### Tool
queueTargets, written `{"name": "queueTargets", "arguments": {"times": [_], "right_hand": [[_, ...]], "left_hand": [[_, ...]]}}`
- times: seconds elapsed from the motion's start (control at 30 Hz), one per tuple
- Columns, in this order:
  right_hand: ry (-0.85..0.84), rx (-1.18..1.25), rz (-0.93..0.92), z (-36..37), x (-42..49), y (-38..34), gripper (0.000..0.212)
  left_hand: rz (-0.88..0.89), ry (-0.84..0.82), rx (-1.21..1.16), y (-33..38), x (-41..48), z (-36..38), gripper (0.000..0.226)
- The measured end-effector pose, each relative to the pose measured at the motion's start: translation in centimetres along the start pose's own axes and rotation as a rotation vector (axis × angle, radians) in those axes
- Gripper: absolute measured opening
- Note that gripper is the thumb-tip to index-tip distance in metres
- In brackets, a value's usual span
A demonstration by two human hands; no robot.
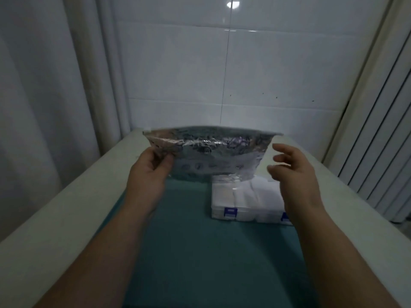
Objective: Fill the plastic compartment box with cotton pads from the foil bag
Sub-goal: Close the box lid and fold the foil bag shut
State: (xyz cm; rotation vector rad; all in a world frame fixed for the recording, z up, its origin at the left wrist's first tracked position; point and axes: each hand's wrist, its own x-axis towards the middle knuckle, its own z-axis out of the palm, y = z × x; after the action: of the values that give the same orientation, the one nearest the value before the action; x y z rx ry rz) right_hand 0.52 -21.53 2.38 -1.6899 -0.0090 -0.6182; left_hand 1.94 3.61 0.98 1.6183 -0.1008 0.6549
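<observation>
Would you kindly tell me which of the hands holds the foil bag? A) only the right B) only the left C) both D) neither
B: the left hand pinches the left corner of the foil bag, while the right hand is open beside it, fingers spread and gripping nothing.

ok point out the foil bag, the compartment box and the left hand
foil bag (211, 152): head view, middle of its crinkled face
compartment box (235, 202): head view, its top, left part
left hand (148, 173): head view, back of the hand

The foil bag (209, 152) blocks the back of the compartment box (244, 203); plenty of room over the teal mat (200, 252) though.
</observation>
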Motion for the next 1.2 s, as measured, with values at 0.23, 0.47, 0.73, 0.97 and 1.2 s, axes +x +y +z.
{"name": "queueTargets", "arguments": {"times": [0.23,0.47,0.73,0.97,1.2], "right_hand": [[-0.168,-0.115,-0.002,0.8,-0.4,0.3,0.003],[-0.095,0.075,0.137,1.0,-0.7,0.0,0.019],[-0.046,0.096,0.182,1.1,-0.5,-0.2,0.021],[-0.111,0.163,0.245,0.4,-0.2,0.0,0.047],[-0.119,0.067,0.197,0.9,-0.4,0.5,0.046]], "left_hand": [[-0.117,-0.043,-0.244,-0.2,0.0,0.0,0.003],[-0.234,0.13,-0.126,-0.1,-0.1,0.4,0.022],[-0.451,-0.216,-0.311,0.8,0.2,-0.5,0.047],[-0.443,-0.374,-0.482,0.9,0.3,-1.3,0.08],[-0.434,-0.319,-0.332,-0.2,0.8,-1.5,0.069]]}}
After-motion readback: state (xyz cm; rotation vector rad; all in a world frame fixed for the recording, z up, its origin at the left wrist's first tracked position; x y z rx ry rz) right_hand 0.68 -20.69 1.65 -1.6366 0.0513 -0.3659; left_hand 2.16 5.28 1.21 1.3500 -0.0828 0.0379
